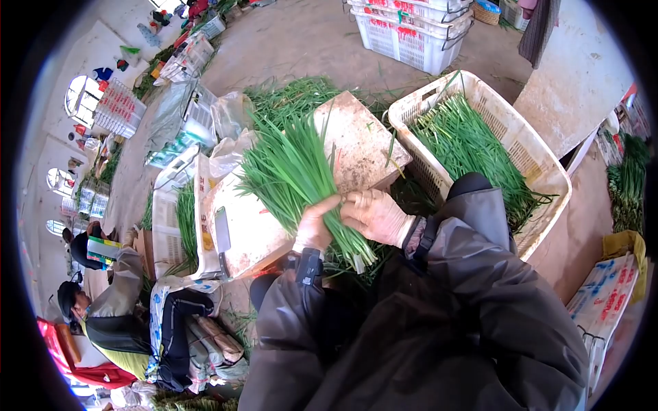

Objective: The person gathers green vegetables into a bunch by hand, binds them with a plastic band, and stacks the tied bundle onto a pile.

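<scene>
A thick bunch of garlic chives (291,168) fans out over the boards in front of me, its pale cut ends pointing back toward my lap. My left hand (315,225) is wrapped around the lower stalks. Beside it, my right hand (374,215) is closed with curled fingers against the bunch, near the left thumb. What its fingertips pinch, if anything, is hidden. Both hands look covered by thin pale gloves. A cleaver-like knife (223,236) lies on the left white board (250,229), left of the bunch.
On the right stands a white plastic crate (548,171) with chives (473,151) inside. Another crate (164,233) is at left. Loose greens (295,92) lie beyond the stained board (360,147). A co-worker (116,315) sits lower left. Stacked crates (411,41) stand at the back.
</scene>
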Demonstrator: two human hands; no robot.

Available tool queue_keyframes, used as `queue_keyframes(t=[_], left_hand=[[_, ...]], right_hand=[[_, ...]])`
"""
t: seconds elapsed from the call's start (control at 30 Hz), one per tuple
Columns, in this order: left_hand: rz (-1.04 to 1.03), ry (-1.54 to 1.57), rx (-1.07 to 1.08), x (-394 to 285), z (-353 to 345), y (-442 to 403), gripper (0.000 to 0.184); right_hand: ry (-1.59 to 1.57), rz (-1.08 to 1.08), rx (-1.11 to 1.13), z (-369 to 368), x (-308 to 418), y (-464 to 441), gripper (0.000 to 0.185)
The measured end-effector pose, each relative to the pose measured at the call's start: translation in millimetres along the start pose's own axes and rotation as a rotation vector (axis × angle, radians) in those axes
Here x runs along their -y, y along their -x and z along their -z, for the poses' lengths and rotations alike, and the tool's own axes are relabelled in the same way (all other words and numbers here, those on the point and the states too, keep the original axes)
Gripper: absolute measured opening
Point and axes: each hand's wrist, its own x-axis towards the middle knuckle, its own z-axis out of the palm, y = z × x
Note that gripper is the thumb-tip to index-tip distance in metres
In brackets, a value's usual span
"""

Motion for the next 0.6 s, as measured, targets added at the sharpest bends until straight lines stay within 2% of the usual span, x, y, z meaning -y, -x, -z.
queue_keyframes(t=[0.03,0.07,0.1,0.2,0.3,0.4,0.43,0.53,0.6], left_hand=[[0.005,0.004,0.023,-2.2,-5.4,2.1,0.038],[-0.065,-0.047,-0.081,9.7,11.2,-11.2,0.040],[-0.054,-0.040,-0.067,8.2,12.5,-11.8,0.042],[-0.030,0.000,-0.084,0.1,16.9,-9.4,0.046],[-0.119,0.027,-0.122,-2.6,25.3,-16.4,0.042],[-0.212,0.041,-0.224,-4.8,33.9,-21.4,0.037],[-0.244,0.052,-0.249,-6.2,33.9,-21.7,0.037],[-0.287,0.095,-0.324,-9.3,34.8,-19.0,0.039],[-0.301,0.135,-0.364,-11.4,32.2,-17.7,0.039]], right_hand=[[0.043,-0.013,0.000,1.5,0.2,-1.3,0.018],[0.117,-0.093,0.006,5.5,-0.9,-0.7,0.015],[0.155,-0.126,-0.094,4.4,-6.6,-3.1,0.014],[0.270,-0.336,-0.027,16.7,-26.4,-4.1,0.015],[0.333,-0.436,0.040,25.7,-32.4,0.0,0.016],[-0.078,-0.356,-0.024,18.1,-27.6,4.8,0.018],[-0.150,-0.228,-0.019,25.2,-18.1,1.1,0.022],[-0.176,-0.089,0.188,35.0,10.4,-2.4,0.035],[-0.015,-0.061,0.354,27.1,17.2,1.1,0.038]])
